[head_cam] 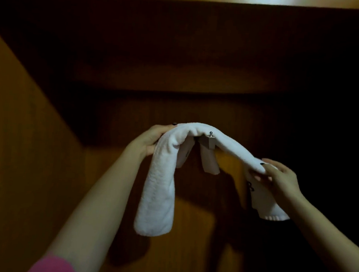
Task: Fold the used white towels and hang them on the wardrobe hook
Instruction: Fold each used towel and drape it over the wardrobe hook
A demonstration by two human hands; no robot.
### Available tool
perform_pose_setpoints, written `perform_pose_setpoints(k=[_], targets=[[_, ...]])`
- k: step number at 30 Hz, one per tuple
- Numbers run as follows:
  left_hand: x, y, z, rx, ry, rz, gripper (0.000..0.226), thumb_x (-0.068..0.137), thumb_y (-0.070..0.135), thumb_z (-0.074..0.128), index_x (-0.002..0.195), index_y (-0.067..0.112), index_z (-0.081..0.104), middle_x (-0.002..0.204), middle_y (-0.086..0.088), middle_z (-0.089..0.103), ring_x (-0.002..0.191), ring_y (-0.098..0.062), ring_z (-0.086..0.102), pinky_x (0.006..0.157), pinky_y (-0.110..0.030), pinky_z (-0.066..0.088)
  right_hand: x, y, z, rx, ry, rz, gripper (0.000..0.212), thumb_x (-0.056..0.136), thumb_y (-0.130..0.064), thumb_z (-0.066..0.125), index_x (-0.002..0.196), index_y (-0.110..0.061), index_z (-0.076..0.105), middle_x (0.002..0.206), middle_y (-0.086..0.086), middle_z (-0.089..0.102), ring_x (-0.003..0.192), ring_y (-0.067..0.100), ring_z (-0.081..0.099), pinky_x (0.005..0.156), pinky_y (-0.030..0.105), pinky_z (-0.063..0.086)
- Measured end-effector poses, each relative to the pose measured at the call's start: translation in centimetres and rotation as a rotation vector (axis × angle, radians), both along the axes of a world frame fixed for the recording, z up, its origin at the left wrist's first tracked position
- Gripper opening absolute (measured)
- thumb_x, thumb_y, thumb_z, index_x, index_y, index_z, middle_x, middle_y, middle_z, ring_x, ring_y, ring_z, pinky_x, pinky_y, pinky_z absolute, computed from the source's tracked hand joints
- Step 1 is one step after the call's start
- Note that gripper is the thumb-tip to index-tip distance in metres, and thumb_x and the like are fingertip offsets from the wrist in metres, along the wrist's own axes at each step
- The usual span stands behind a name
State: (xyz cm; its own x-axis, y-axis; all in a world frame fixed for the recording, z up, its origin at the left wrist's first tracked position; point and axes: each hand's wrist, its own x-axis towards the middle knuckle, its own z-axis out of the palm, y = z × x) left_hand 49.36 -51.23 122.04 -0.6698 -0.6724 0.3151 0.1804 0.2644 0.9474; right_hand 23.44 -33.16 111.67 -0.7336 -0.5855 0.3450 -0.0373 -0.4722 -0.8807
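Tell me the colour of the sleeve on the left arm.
The sleeve is pink, clearest in the head view.

A white towel [160, 187], with small dark print near one end, against a wardrobe [26, 125] of orange-brown wood, much of it deep in shadow. The hook [210, 139] is silver-grey, a sleeve [54, 265] pink, the nails [174, 123] painted black.
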Motion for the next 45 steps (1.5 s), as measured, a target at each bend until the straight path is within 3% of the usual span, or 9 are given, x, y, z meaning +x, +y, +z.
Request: perform_pose_setpoints(k=[9, 15, 21, 26, 30, 35, 37, 39, 45], targets=[[-1.1, -0.6, -4.4, 0.069, -0.008, -0.046, 0.008, 0.084, 0.019, 0.066, 0.085, 0.011, 0.065, 0.074, 0.001, 0.057, 0.065, -0.011, 0.056, 0.063, -0.023, 0.048, 4.2, -0.2, -5.8, 0.079, 0.173, 0.032, 0.02, 0.099, -0.014, 0.048, 0.116, -0.013, 0.06, 0.077, 0.005, 0.073, 0.063, 0.024, 0.073, 0.05, 0.03, 0.058], [-1.9, 1.1, -6.0, 0.129, 0.052, 0.02, 0.016, 0.094, 0.023, 0.06, 0.097, 0.009, 0.065, 0.079, 0.0, 0.063, 0.072, -0.012, 0.06, 0.071, -0.026, 0.049, 5.0, -0.7, -6.3, 0.139, 0.095, 0.253, 0.02, 0.1, -0.02, 0.047, 0.109, -0.008, 0.061, 0.106, 0.017, 0.067, 0.076, 0.031, 0.073, 0.063, 0.034, 0.061], [-3.0, 4.8, -7.6, 0.03, 0.071, 0.274, 0.019, 0.095, 0.029, 0.057, 0.094, 0.014, 0.068, 0.076, 0.005, 0.071, 0.071, -0.009, 0.066, 0.056, -0.019, 0.051, 5.4, 1.0, -6.8, 0.301, 0.042, 0.423, 0.027, 0.102, -0.037, 0.042, 0.123, -0.019, 0.048, 0.102, 0.019, 0.07, 0.079, 0.038, 0.072, 0.071, 0.045, 0.061], [-2.9, 6.5, -9.1, -0.303, 0.136, 0.649, 0.037, 0.101, 0.03, 0.042, 0.135, 0.015, 0.048, 0.123, 0.005, 0.054, 0.1, 0.003, 0.052, 0.07, -0.006, 0.041, 4.3, 3.0, -5.5, 0.337, 0.499, 0.103, 0.04, 0.098, -0.046, 0.046, 0.098, -0.012, 0.068, 0.055, 0.003, 0.064, 0.046, 0.012, 0.061, 0.044, 0.021, 0.046], [-2.5, 8.2, -10.8, -0.585, 0.14, 0.727, 0.045, 0.099, 0.033, 0.047, 0.141, 0.017, 0.046, 0.143, -0.002, 0.047, 0.122, -0.003, 0.042, 0.085, 0.001, 0.035, 4.7, 2.2, -2.0, 0.209, 0.753, -0.037, 0.034, 0.096, -0.04, 0.055, 0.117, -0.015, 0.065, 0.1, -0.007, 0.061, 0.086, 0.004, 0.056, 0.075, 0.022, 0.042], [-4.1, 10.1, -11.2, -0.855, -0.07, 0.923, 0.036, 0.089, 0.037, 0.057, 0.123, 0.024, 0.061, 0.113, 0.001, 0.068, 0.097, -0.018, 0.064, 0.075, -0.029, 0.051, 7.0, -0.5, 2.1, 0.158, 0.995, -0.077, 0.048, 0.091, -0.04, 0.062, 0.132, -0.015, 0.056, 0.115, 0.001, 0.06, 0.099, 0.014, 0.058, 0.082, 0.03, 0.049], [-3.9, 9.9, -10.7, -0.853, -0.06, 1.001, 0.01, 0.09, 0.027, 0.057, 0.092, 0.024, 0.066, 0.077, 0.002, 0.068, 0.065, -0.015, 0.059, 0.056, -0.025, 0.037, 7.8, -1.6, 2.7, 0.16, 1.031, -0.163, 0.029, 0.091, -0.031, 0.059, 0.113, -0.012, 0.064, 0.1, 0.002, 0.064, 0.086, 0.017, 0.06, 0.073, 0.035, 0.051], [-3.6, 9.6, -10.1, -0.84, -0.037, 1.036, 0.019, 0.092, 0.018, 0.054, 0.075, 0.023, 0.061, 0.057, 0.005, 0.055, 0.049, -0.01, 0.046, 0.05, -0.026, 0.028, 7.9, -2.2, 2.7, 0.137, 1.014, -0.239, 0.015, 0.09, -0.018, 0.053, 0.084, -0.006, 0.061, 0.079, 0.007, 0.061, 0.07, 0.021, 0.056, 0.058, 0.036, 0.042], [-3.5, 9.4, -9.4, -0.947, -0.067, 1.006, 0.016, 0.095, 0.013, 0.053, 0.103, 0.01, 0.066, 0.078, -0.006, 0.068, 0.067, -0.022, 0.062, 0.054, -0.028, 0.04, 7.1, -1.9, 0.1, 0.099, 1.097, -0.374, 0.019, 0.091, -0.015, 0.053, 0.073, -0.014, 0.05, 0.072, 0.0, 0.051, 0.063, 0.015, 0.046, 0.054, 0.027, 0.028]])
